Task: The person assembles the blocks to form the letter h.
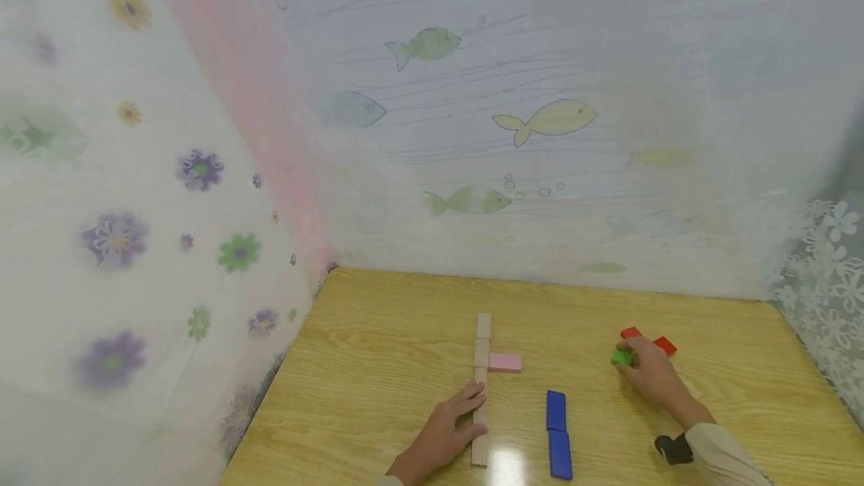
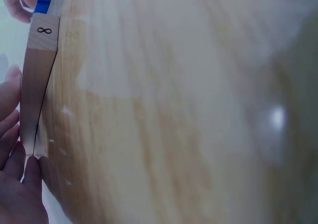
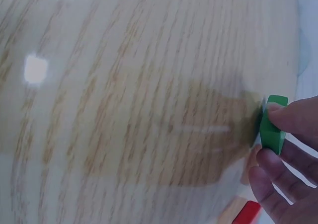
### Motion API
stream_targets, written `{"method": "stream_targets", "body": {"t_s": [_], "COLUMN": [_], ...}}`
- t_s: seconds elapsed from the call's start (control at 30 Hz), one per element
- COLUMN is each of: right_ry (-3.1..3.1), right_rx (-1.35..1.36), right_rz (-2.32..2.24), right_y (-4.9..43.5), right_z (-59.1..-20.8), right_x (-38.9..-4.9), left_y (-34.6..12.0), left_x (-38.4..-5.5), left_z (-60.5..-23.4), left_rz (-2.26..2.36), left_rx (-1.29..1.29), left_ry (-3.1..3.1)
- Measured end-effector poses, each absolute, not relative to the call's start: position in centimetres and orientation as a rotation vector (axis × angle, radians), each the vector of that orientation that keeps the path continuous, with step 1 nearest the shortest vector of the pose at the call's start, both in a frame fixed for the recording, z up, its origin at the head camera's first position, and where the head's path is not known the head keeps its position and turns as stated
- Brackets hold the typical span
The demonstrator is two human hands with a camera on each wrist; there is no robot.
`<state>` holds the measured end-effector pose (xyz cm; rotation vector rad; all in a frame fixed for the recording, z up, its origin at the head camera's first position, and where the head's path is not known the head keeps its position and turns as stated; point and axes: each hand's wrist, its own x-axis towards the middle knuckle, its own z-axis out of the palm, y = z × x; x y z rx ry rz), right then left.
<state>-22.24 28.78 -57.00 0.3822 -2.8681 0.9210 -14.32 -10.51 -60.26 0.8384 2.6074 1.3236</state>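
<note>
Plain wooden blocks (image 1: 480,452) lie end to end in a straight row on the table. My left hand (image 1: 440,432) rests along this row, its fingers and thumb touching the near part. In the left wrist view the end of a wooden block (image 2: 43,33) bears a black figure 8. A pink block (image 1: 505,362) lies crosswise against the row's right side. Over at the right, my right hand (image 1: 653,375) pinches a green block (image 3: 271,134) between thumb and fingers, low over the tabletop. Red blocks (image 1: 664,346) lie beside that hand, partly covered by it.
Two blue blocks (image 1: 559,454) lie end to end between the hands. A small black object (image 1: 673,450) shows at the right sleeve. Behind the wooden table (image 1: 378,321) hangs a fish-patterned sheet (image 1: 560,117); a flowered sheet (image 1: 115,238) hangs at the left.
</note>
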Motion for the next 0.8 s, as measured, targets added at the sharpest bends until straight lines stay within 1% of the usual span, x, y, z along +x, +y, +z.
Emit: {"method": "stream_targets", "body": {"t_s": [0.3,0.8], "right_ry": [-2.828,-2.804], "right_rx": [0.462,0.498], "right_rz": [0.911,1.006], "right_y": [27.3,25.1], "right_z": [-56.2,-55.7], "right_x": [-22.4,-22.2], "left_y": [-10.6,-10.5], "left_x": [-14.4,-14.4], "left_z": [-60.3,-60.5], "left_rz": [1.329,1.344], "left_rx": [0.833,0.828], "left_ry": [2.602,2.597]}}
